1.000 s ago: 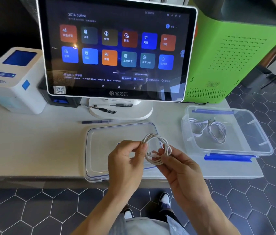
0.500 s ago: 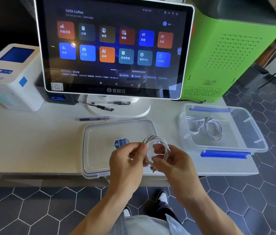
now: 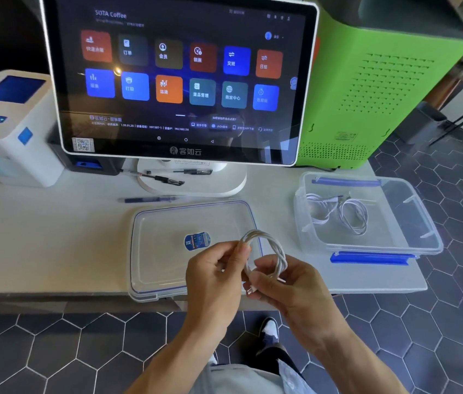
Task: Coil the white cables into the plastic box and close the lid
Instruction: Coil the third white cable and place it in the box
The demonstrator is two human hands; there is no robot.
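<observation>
A coiled white cable [image 3: 267, 245] is held upright between both hands above the table's front edge. My left hand [image 3: 213, 274] pinches the coil's left side. My right hand [image 3: 284, 282] grips its lower right, with the cable's end under the fingers. Beneath them lies the clear lid [image 3: 162, 251] with a blue sticker, flat on the table. To the right stands the open clear plastic box [image 3: 412, 240] with blue latches, and two coiled white cables [image 3: 338, 214] lie inside it.
A point-of-sale screen [image 3: 179, 81] on a white stand rises behind the lid. A white receipt printer [image 3: 11, 129] sits at the left, a green machine [image 3: 381, 81] at the back right. Pens [image 3: 150, 199] lie near the stand. The table edge [image 3: 54, 294] runs just below the lid.
My hands drew closer together on the coil and shifted a little right, uncovering the lid's blue sticker. The camera view drifted slightly.
</observation>
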